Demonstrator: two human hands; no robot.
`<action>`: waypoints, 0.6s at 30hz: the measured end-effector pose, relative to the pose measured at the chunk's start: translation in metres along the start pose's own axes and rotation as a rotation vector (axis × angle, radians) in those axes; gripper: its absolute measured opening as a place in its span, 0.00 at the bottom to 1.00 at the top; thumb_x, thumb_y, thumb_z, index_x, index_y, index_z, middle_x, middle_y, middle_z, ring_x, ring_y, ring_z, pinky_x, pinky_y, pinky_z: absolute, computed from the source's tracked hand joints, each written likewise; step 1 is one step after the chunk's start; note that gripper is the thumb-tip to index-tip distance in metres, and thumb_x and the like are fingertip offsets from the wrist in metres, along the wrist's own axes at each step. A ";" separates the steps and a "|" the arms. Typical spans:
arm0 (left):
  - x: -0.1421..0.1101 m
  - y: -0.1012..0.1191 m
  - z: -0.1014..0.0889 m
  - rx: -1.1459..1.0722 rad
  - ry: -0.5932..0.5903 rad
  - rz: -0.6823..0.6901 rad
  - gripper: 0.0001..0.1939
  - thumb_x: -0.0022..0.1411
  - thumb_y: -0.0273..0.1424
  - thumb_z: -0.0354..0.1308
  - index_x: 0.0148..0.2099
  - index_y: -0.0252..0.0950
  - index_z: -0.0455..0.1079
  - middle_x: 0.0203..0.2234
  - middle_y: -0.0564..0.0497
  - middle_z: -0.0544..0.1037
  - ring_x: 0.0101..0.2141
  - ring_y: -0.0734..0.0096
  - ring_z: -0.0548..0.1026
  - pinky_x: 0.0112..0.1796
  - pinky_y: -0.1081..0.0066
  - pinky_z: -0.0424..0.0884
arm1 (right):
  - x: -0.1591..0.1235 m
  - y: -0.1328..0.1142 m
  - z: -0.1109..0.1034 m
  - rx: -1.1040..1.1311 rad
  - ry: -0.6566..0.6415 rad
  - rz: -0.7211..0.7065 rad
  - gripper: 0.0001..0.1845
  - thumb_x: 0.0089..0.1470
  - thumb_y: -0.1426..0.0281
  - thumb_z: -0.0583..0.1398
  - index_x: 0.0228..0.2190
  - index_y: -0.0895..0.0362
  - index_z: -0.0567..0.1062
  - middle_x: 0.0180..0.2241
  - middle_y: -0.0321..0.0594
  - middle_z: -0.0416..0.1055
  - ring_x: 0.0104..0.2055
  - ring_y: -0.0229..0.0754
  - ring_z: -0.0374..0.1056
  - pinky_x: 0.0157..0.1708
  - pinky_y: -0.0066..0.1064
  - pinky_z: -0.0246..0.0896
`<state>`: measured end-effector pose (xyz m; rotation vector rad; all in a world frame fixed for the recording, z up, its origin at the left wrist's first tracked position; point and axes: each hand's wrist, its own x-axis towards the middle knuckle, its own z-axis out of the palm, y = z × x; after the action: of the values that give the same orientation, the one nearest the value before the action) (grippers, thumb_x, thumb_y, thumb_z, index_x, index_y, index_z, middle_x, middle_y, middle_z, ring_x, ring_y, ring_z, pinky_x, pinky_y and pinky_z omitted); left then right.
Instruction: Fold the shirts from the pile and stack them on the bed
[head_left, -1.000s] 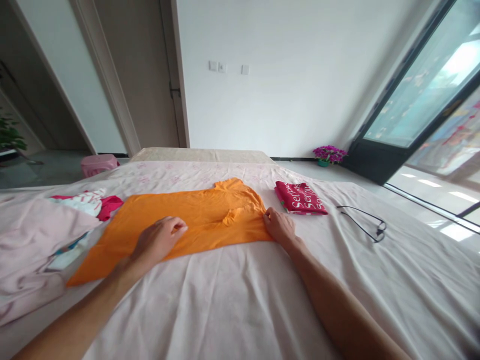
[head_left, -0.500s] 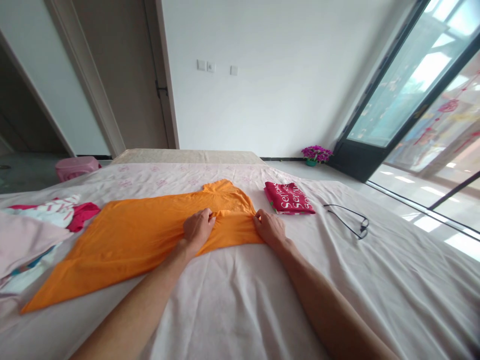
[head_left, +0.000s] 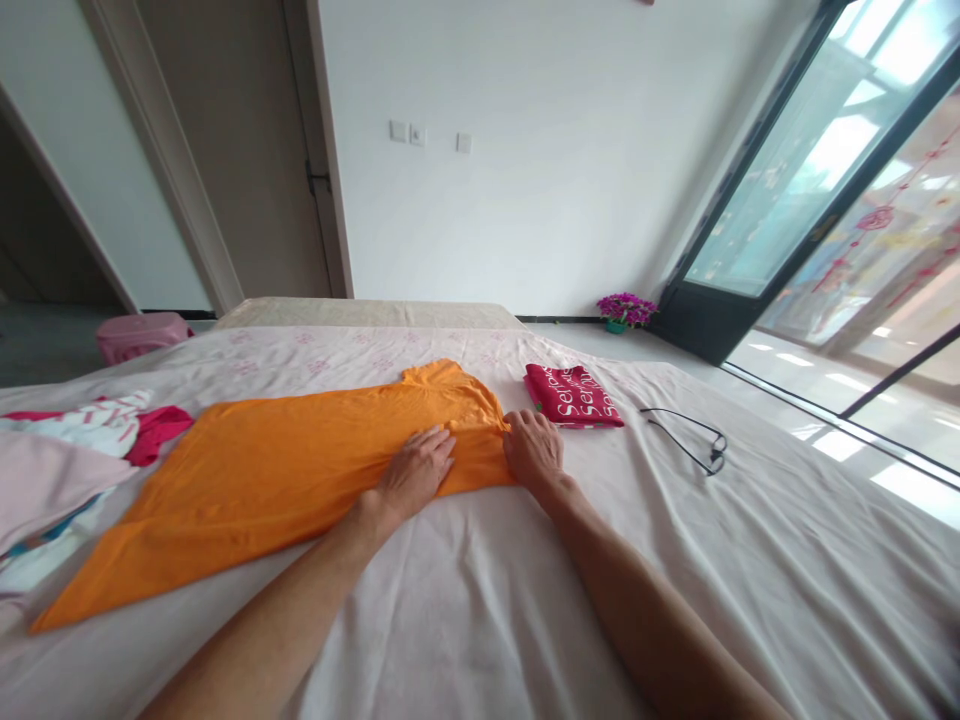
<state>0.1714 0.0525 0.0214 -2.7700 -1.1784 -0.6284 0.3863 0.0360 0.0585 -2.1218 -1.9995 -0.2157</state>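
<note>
Orange shirt (head_left: 270,445): how far along is it?

Spread lengthwise on the bed (head_left: 480,610); one fold seems to run between the hands; the far side looks unfolded, its sleeve (head_left: 435,372) jutting out.

And the fingers?

Left hand (head_left: 416,470) lies flat on it, fingers nearly together; right hand (head_left: 534,448) curls at its right end; whether those fingers pinch it, I cannot tell.

Anything finished?

Red cloth (head_left: 571,397), neatly folded; the left-hand pile (head_left: 56,485) lies loose.

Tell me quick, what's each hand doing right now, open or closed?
Left hand: open, laid on the orange shirt.
Right hand: partly curled at the orange shirt's edge; whether it's closed on the cloth cannot be told.
</note>
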 end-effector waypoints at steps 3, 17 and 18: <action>0.001 -0.003 0.003 -0.012 -0.018 -0.019 0.20 0.71 0.32 0.44 0.59 0.33 0.68 0.60 0.41 0.71 0.61 0.60 0.66 0.62 0.57 0.61 | -0.006 -0.018 0.000 0.131 0.054 -0.250 0.21 0.67 0.65 0.47 0.57 0.55 0.68 0.57 0.47 0.68 0.58 0.47 0.62 0.57 0.36 0.55; -0.006 -0.011 0.011 0.093 -0.082 -0.133 0.29 0.69 0.41 0.45 0.67 0.33 0.58 0.66 0.39 0.60 0.66 0.55 0.57 0.64 0.54 0.55 | 0.004 -0.014 0.035 0.029 -0.183 -0.310 0.34 0.68 0.55 0.44 0.68 0.60 0.52 0.70 0.45 0.43 0.71 0.47 0.40 0.68 0.42 0.35; -0.006 -0.010 0.010 0.095 -0.085 -0.149 0.30 0.69 0.41 0.45 0.67 0.32 0.58 0.66 0.38 0.60 0.66 0.54 0.57 0.63 0.53 0.54 | 0.005 -0.014 0.034 0.027 -0.189 -0.283 0.34 0.68 0.55 0.44 0.68 0.60 0.52 0.70 0.45 0.44 0.71 0.47 0.40 0.68 0.43 0.35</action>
<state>0.1639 0.0580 0.0088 -2.6725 -1.4038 -0.4572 0.3714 0.0501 0.0281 -1.8986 -2.3944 -0.0326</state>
